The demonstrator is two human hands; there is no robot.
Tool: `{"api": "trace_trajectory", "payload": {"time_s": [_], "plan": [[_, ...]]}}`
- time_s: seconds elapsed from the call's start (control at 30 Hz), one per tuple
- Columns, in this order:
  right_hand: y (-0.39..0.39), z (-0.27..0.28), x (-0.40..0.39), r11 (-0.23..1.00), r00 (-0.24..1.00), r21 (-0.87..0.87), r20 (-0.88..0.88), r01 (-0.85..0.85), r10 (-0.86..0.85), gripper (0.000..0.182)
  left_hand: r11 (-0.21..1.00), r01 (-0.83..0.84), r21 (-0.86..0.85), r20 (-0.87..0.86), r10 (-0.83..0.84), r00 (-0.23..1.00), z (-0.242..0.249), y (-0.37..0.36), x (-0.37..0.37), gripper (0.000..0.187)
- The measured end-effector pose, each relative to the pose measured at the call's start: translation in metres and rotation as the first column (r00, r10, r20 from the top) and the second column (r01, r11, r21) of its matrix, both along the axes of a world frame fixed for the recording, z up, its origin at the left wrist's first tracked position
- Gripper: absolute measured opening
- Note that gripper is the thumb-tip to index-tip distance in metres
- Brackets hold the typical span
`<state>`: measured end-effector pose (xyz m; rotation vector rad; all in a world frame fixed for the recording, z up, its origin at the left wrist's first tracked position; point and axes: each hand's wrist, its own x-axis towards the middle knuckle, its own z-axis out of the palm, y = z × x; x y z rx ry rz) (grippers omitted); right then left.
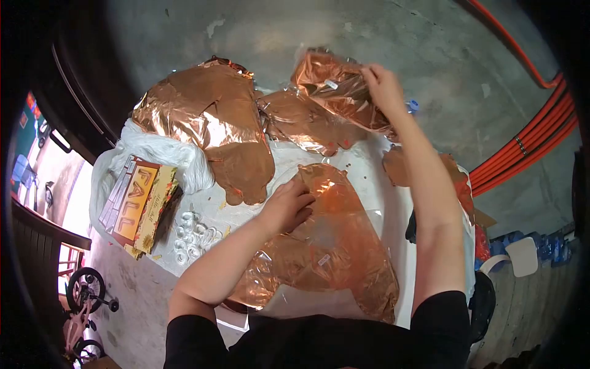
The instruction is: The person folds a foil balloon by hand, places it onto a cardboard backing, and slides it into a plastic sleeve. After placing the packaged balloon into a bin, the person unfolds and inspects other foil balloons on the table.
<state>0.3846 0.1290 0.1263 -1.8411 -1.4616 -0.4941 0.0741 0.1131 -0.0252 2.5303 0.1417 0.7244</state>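
Pinning 1 wrapped copper foil balloon (pixel 332 246) flat with our left hand (pixel 289 206), fingers curled on it; right hand (pixel 384 86) pinches a 2nd packet (pixel 335 86) up off the white-covered table (pixel 369 163).

Grey concrete floor (pixel 381 31), red cables (pixel 522 147) at right, child's bicycle (pixel 83 301) lower left

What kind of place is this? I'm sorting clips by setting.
Likely a home garage or covered patio used for party preparation. The floor is bare concrete, red hoses run along it, and a child's bike stands at the left. The hands work on foil balloons over a white table.
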Motion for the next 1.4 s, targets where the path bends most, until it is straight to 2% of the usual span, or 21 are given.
{"api": "trace_trajectory", "payload": {"time_s": [0.03,0.07,0.13,0.17,0.27,0.3,0.37,0.4,0.47,0.57,0.7,0.77,0.87,1.1,1.17,1.3,1.33,1.37,1.4], "plan": [[-0.005,0.016,0.005,0.994,0.988,0.028,-0.11,-0.105,0.107,0.024,1.0,-0.001,-0.004,0.004,0.001,1.0,0.002,0.0,0.0,0.027],[-0.014,0.028,0.006,0.994,0.989,0.028,-0.103,-0.102,0.105,0.024,1.0,-0.004,-0.009,0.009,0.004,1.0,0.003,-0.001,0.0,0.026],[-0.027,0.047,0.003,0.995,0.917,-0.013,-0.389,-0.1,0.087,0.025,1.0,-0.004,-0.003,0.009,0.004,1.0,0.001,-0.001,0.0,0.026],[-0.031,0.052,0.002,0.995,0.919,-0.011,-0.384,-0.097,0.085,0.025,1.0,-0.004,0.003,0.004,0.004,1.0,0.0,-0.001,0.0,0.026],[-0.037,0.053,0.009,0.973,0.868,0.113,-0.439,-0.202,0.231,0.025,1.0,-0.011,-0.026,-0.016,0.01,1.0,-0.001,-0.001,0.0,0.022],[-0.041,0.052,0.014,0.974,0.869,0.113,-0.438,-0.198,0.228,0.025,1.0,-0.007,-0.026,-0.015,0.007,1.0,-0.002,-0.001,0.001,0.022],[-0.051,0.058,0.003,0.992,0.788,-0.055,-0.613,-0.114,0.057,0.024,1.0,0.005,-0.011,-0.014,-0.005,1.0,-0.005,0.001,0.001,0.021],[-0.049,0.053,0.004,0.992,0.788,-0.056,-0.613,-0.112,0.054,0.024,1.0,0.007,-0.011,-0.014,-0.008,1.0,-0.005,0.002,0.001,0.021],[-0.043,0.04,0.005,0.97,0.72,0.108,-0.653,-0.22,0.236,0.023,1.0,0.0,-0.014,0.006,0.001,1.0,-0.003,0.001,0.001,0.024],[-0.045,0.036,0.007,0.974,0.694,0.014,-0.699,-0.226,0.171,0.023,1.0,-0.007,-0.011,-0.018,0.006,1.0,-0.002,0.0,0.0,0.024],[-0.048,0.031,-0.004,0.959,0.666,0.065,-0.706,-0.276,0.24,0.021,0.999,0.005,-0.035,-0.025,-0.006,1.0,-0.001,0.001,0.0,0.024],[-0.054,0.032,-0.006,0.96,0.61,-0.031,-0.778,-0.277,0.151,0.021,1.0,0.004,-0.015,-0.045,-0.005,0.999,-0.002,0.001,0.001,0.024],[-0.053,0.022,-0.001,0.948,0.601,0.029,-0.767,-0.318,0.225,0.021,0.999,0.012,-0.034,-0.029,-0.013,0.999,-0.005,0.002,0.001,0.025],[-0.06,0.013,-0.003,0.944,0.625,0.073,-0.732,-0.323,0.271,0.025,0.999,-0.009,-0.046,-0.032,0.007,0.999,-0.004,0.0,0.001,0.025],[-0.064,0.013,0.0,0.95,0.648,-0.013,-0.734,-0.312,0.203,0.025,0.999,-0.005,-0.051,-0.036,0.003,0.999,-0.005,0.0,0.002,0.025],[-0.059,0.016,0.001,0.953,0.685,-0.046,-0.706,-0.299,0.181,0.023,1.0,-0.007,-0.028,-0.046,0.006,0.999,-0.004,0.001,0.002,0.026],[-0.052,0.015,0.001,0.974,0.861,-0.007,-0.469,-0.228,0.198,0.023,0.998,-0.007,-0.057,-0.033,0.005,0.999,-0.006,0.001,0.002,0.027],[-0.045,0.015,0.001,0.984,0.965,0.056,-0.192,-0.169,0.176,0.023,0.998,-0.016,-0.054,-0.034,0.014,0.999,-0.005,0.001,0.001,0.027],[-0.04,0.013,0.001,0.982,0.964,0.059,-0.191,-0.177,0.185,0.023,0.999,-0.006,-0.046,-0.026,0.005,1.0,-0.004,0.001,0.001,0.027]]}}
